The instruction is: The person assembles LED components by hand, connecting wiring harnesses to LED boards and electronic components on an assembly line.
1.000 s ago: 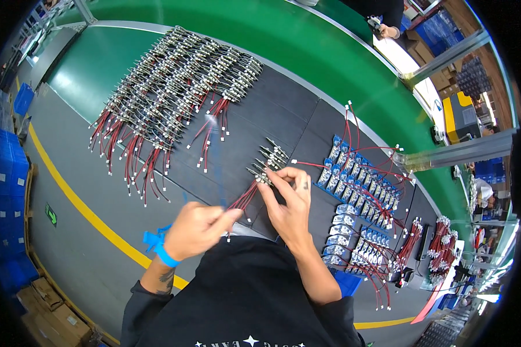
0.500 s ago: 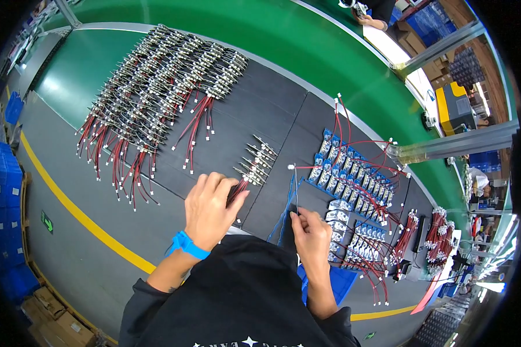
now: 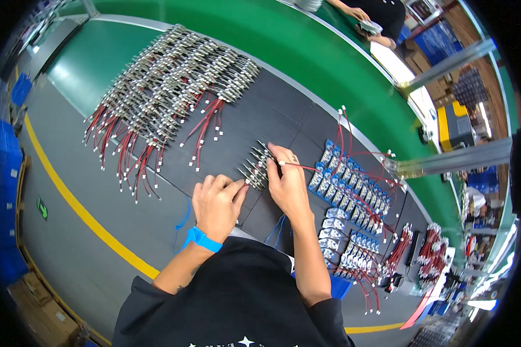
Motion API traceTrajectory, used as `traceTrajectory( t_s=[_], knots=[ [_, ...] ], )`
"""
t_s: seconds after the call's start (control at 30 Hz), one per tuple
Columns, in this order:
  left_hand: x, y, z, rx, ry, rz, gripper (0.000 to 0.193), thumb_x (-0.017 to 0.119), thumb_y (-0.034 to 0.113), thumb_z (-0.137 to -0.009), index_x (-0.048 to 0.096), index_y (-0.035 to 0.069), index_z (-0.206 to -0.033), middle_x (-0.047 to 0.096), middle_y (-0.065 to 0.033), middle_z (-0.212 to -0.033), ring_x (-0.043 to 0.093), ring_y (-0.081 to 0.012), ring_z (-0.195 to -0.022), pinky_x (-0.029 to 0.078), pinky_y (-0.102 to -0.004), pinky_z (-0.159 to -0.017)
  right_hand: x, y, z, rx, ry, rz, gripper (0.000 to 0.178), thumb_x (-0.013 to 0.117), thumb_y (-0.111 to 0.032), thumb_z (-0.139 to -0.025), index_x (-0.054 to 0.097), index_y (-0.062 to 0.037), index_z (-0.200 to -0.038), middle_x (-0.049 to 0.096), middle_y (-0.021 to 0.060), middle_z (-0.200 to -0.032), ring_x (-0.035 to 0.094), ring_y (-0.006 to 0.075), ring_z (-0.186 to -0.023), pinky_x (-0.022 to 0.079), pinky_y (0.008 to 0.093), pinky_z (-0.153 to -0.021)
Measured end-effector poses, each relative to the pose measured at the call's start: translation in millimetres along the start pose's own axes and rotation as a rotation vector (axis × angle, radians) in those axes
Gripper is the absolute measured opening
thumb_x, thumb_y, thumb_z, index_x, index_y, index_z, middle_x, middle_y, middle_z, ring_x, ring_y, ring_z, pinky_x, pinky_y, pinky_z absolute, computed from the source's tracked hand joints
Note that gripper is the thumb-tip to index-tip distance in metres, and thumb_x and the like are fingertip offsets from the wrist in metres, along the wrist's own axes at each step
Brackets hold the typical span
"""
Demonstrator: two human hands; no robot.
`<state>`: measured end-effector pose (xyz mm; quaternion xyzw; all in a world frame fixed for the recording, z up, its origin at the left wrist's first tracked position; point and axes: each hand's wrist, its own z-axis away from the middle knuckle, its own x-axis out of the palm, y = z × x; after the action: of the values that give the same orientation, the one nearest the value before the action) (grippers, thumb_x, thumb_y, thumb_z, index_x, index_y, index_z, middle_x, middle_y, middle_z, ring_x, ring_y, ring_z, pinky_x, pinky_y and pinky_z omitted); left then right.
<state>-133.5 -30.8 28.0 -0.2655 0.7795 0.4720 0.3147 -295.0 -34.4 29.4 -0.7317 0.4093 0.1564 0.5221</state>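
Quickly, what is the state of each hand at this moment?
Left hand: fingers curled at the small row of parts; grip cannot be told.
Right hand: thumb and fingers at the row's right side; grip cannot be told.

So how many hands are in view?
4: the wearer's left hand and right hand at the small batch of parts, plus a co-worker's upper hand and lower hand at top. More may be hidden.
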Motion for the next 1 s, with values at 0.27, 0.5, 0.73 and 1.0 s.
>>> traceTrajectory(
  t_s=[0.27,0.5,0.73,1.0],
  knots=[
    [-40,-17,32,-0.083,-0.027,-0.074,0.009,0.074,0.011,-0.073,0.072,0.010,-0.082,0.057,-0.0018,-0.075,0.054,-0.0205,-0.071,0.040,-0.0352,-0.062,5,-27,17,0.127,-0.325,-0.231,0.019,0.060,-0.002,-0.084,0.061,0.0040,-0.103,0.062,0.0179,-0.102,0.060,0.0359,-0.091,0.048,0.0386,-0.077],
    [-37,-23,56,-0.279,0.044,0.238,0.009,0.072,0.003,-0.076,0.069,0.002,-0.084,0.061,-0.0090,-0.084,0.064,-0.0249,-0.068,0.050,-0.0362,-0.058,7,-38,27,0.130,-0.383,-0.275,0.021,0.066,-0.003,-0.083,0.062,0.0015,-0.103,0.062,0.0147,-0.102,0.062,0.0294,-0.085,0.051,0.0339,-0.066],
    [-35,-20,56,-0.339,0.021,0.338,0.012,0.072,0.001,-0.077,0.069,-0.002,-0.088,0.063,-0.0109,-0.079,0.061,-0.0203,-0.060,0.049,-0.0301,-0.055,6,-46,47,-0.082,-0.187,-0.076,0.015,0.069,-0.003,-0.078,0.066,-0.0010,-0.092,0.060,0.0108,-0.084,0.061,0.0262,-0.072,0.049,0.0349,-0.061],
    [-38,-20,56,-0.307,0.029,0.299,0.014,0.073,0.002,-0.077,0.071,0.000,-0.091,0.064,-0.0111,-0.077,0.061,-0.0193,-0.057,0.047,-0.0295,-0.052,10,-50,50,-0.099,-0.245,-0.044,0.009,0.071,-0.006,-0.076,0.063,-0.0017,-0.079,0.055,0.0091,-0.070,0.059,0.0266,-0.061,0.047,0.0374,-0.055]
  ],
)
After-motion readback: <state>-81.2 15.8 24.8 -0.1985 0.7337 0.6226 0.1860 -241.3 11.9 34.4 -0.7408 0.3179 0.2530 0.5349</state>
